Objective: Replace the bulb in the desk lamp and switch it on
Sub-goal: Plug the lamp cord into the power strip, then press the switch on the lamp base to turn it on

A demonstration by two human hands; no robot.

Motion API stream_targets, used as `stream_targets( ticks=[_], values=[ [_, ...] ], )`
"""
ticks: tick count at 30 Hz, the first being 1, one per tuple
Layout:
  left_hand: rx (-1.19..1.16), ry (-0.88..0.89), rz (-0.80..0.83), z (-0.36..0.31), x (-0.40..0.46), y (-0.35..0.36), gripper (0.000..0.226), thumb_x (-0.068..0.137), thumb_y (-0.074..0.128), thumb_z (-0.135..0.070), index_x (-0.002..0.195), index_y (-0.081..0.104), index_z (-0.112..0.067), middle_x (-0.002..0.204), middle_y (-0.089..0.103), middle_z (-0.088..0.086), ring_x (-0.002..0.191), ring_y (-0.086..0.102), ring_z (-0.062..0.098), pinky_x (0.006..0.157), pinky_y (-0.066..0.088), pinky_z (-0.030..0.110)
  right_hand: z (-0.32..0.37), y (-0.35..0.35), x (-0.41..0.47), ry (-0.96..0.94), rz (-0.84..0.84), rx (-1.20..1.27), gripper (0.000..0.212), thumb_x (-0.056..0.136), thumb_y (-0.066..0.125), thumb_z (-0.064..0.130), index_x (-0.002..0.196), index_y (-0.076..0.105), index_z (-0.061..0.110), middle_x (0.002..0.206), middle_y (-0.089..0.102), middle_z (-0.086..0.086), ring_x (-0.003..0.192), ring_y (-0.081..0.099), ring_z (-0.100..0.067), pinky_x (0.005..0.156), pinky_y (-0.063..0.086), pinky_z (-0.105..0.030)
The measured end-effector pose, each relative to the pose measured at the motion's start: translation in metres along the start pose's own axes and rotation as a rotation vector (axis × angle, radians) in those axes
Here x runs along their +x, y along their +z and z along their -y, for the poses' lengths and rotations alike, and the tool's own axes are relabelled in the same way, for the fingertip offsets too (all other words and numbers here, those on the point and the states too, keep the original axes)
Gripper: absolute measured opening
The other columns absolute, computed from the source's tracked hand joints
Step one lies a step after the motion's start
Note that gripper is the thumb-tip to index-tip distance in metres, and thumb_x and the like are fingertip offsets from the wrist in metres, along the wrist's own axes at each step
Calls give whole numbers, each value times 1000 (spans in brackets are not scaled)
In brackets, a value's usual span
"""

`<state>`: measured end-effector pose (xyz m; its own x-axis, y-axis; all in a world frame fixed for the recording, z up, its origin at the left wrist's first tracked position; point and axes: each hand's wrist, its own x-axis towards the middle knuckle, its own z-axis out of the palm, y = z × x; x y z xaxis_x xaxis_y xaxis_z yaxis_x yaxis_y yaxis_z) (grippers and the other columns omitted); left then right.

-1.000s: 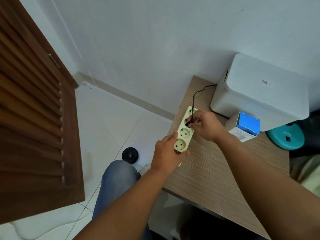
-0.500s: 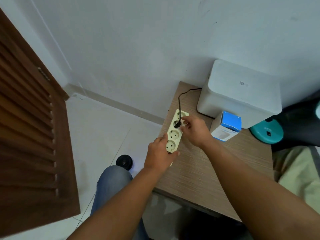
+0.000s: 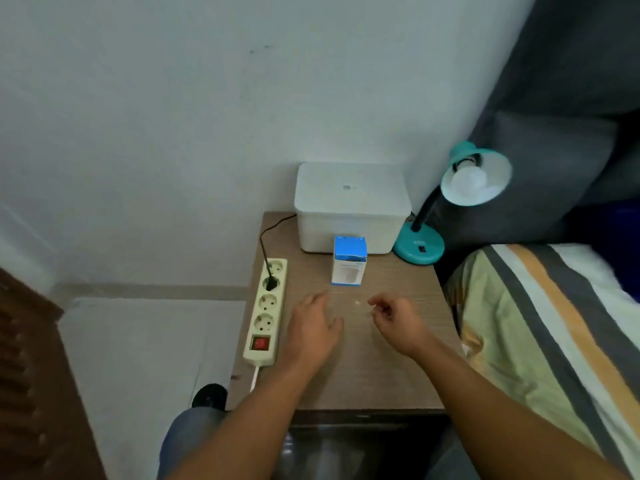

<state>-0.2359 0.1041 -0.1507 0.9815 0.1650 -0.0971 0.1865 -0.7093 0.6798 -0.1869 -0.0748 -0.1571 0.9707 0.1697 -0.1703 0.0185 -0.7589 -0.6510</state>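
A teal desk lamp (image 3: 419,245) stands at the table's far right corner, its shade (image 3: 479,180) tilted toward me with a white bulb (image 3: 467,178) inside, unlit. A cream power strip (image 3: 266,311) lies along the left table edge, with a black plug (image 3: 271,282) seated in its second socket and a red switch (image 3: 260,342) at the near end. A blue-and-white bulb box (image 3: 349,260) stands upright mid-table. My left hand (image 3: 313,327) hovers beside the strip, fingers spread, empty. My right hand (image 3: 394,318) hovers over the table with fingers loosely curled, holding nothing.
A white lidded box (image 3: 351,206) sits at the back of the wooden table (image 3: 363,375). A striped bed cover (image 3: 554,323) borders the right side. A wooden louvred door (image 3: 31,375) is at lower left, and a black round object (image 3: 209,394) lies on the floor.
Both hands have let go of the power strip and plug and drawn back to the table's middle. The view swung right, bringing the lamp and bed into sight.
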Motion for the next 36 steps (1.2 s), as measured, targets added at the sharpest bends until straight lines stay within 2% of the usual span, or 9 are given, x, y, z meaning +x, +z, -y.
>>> stream_targets(
  ticks=[5, 7, 11, 16, 20, 23, 26, 31, 36],
  values=[
    [67, 127, 228, -46, 13, 43, 59, 96, 60, -32, 150, 40, -18, 154, 41, 0, 142, 37, 17, 117, 27, 29, -51, -41, -12, 113, -141, -34, 33, 95, 54, 16, 125, 65, 21, 119, 67, 1, 106, 62, -14, 92, 46, -24],
    [93, 149, 280, -62, 26, 57, 58, 97, 58, -31, 150, 39, -16, 155, 40, 2, 142, 37, 19, 117, 27, 29, -67, -55, -9, 148, -172, -39, 38, 95, 53, 13, 132, 61, 18, 127, 64, -3, 112, 61, -17, 95, 45, -25],
    [150, 167, 336, -86, 56, 78, 47, 95, 57, -24, 139, 50, -8, 146, 48, 10, 135, 45, 25, 111, 35, 30, -93, -74, 8, 193, -177, -63, 48, 93, 51, 11, 140, 55, 19, 136, 58, -6, 120, 56, -21, 101, 43, -30],
    [229, 194, 342, -101, 103, 109, 50, 93, 54, -21, 140, 46, -6, 149, 43, 12, 137, 42, 32, 115, 34, 36, -107, -84, 42, 165, -180, -68, 49, 93, 49, 6, 141, 52, 17, 134, 56, -9, 123, 53, -24, 98, 37, -26],
    [279, 257, 314, -107, 134, 128, 65, 94, 51, -17, 154, 28, -9, 161, 27, 10, 145, 30, 29, 119, 25, 34, -121, -79, 79, 151, -172, -88, 55, 92, 49, 7, 145, 47, 18, 149, 44, -10, 135, 42, -27, 113, 35, -37],
    [305, 312, 300, -106, 151, 141, 72, 97, 51, -19, 159, 14, -13, 167, 11, 4, 151, 16, 25, 121, 15, 31, -129, -74, 103, 104, -195, -123, 57, 89, 53, 2, 144, 49, 13, 151, 42, -15, 137, 40, -34, 115, 33, -43],
    [356, 354, 270, -101, 165, 151, 75, 96, 51, -23, 159, 11, -13, 168, 5, 3, 150, 16, 26, 122, 20, 36, -132, -71, 119, 82, -197, -156, 60, 89, 54, 4, 147, 45, 16, 153, 38, -15, 139, 37, -35, 114, 34, -47],
    [410, 329, 273, -94, 177, 162, 72, 99, 46, -32, 159, 9, -16, 168, 3, 1, 148, 17, 27, 119, 28, 47, -135, -68, 132, 83, -126, -250, 66, 93, 52, 11, 154, 31, 24, 160, 24, -12, 145, 26, -32, 119, 25, -45],
    [431, 342, 247, -89, 178, 169, 72, 98, 45, -32, 159, 11, -14, 168, 5, 3, 145, 22, 29, 116, 32, 50, -139, -64, 137, 60, -152, -290, 62, 93, 51, 15, 152, 37, 26, 156, 30, -13, 138, 34, -34, 115, 31, -46]
  ],
)
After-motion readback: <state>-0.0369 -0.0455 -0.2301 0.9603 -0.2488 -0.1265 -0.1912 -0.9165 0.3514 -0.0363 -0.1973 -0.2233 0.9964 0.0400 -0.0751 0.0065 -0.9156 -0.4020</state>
